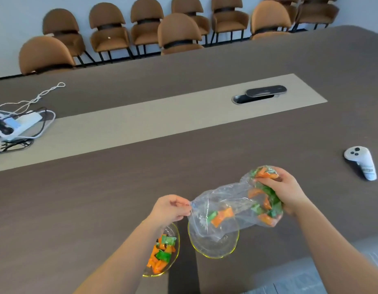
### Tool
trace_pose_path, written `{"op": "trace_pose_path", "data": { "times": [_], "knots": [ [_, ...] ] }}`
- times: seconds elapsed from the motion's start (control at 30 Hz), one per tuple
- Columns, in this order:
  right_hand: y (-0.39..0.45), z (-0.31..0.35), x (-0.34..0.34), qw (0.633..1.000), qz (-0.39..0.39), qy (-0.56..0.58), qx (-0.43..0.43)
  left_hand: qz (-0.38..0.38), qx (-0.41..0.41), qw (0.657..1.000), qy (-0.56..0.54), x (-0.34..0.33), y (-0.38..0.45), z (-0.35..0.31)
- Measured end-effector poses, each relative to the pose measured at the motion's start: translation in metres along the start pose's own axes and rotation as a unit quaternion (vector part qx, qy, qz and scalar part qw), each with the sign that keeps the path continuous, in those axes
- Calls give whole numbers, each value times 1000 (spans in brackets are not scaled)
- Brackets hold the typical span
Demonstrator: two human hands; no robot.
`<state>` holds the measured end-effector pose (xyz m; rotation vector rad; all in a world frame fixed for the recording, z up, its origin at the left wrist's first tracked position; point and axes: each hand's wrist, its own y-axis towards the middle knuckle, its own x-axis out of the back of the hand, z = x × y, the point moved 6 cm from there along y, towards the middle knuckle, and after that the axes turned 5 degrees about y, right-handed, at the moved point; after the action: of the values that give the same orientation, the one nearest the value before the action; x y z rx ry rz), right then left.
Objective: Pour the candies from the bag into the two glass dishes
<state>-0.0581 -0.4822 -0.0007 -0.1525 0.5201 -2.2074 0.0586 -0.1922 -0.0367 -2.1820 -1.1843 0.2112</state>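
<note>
We hold the clear plastic bag (226, 200) stretched across the lower middle of the frame, above the dark table (99, 198). Our left hand (170, 209) pinches the bag's open edge between thumb and fingers, closed tight on the film. Our right hand (283, 190), toward the lower right, is clenched around the bag's far end, where most of the orange and green candies (266, 200) are bunched — this end sits higher in the frame than the mouth. A few candies lie partway down the bag, just over the right glass dish (213, 249).

That right dish, yellow-rimmed, sits at the bottom centre of the frame under the bag's mouth; through the film we cannot tell whether any candy has landed in it. The left glass dish (173, 230) stands just beside it, partly hidden by our left forearm, and holds a heap of orange and green candies.

At the right edge of the frame a white controller (361, 163) lies on the table, well apart from the bag. At the left edge sits a power strip (22, 124) with tangled cables — and brown chairs (179, 32) line the top.
</note>
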Motion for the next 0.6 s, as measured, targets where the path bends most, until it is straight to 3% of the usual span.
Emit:
{"op": "trace_pose_path", "data": {
  "times": [0.3,0.6],
  "knots": [
    [-3,13,-25,990,56,-125,44,-27,-5,985,172,-8,7,-2],
    [-9,27,-58,957,129,-243,94,-42,-25,968,244,-7,9,2]
  ]
}}
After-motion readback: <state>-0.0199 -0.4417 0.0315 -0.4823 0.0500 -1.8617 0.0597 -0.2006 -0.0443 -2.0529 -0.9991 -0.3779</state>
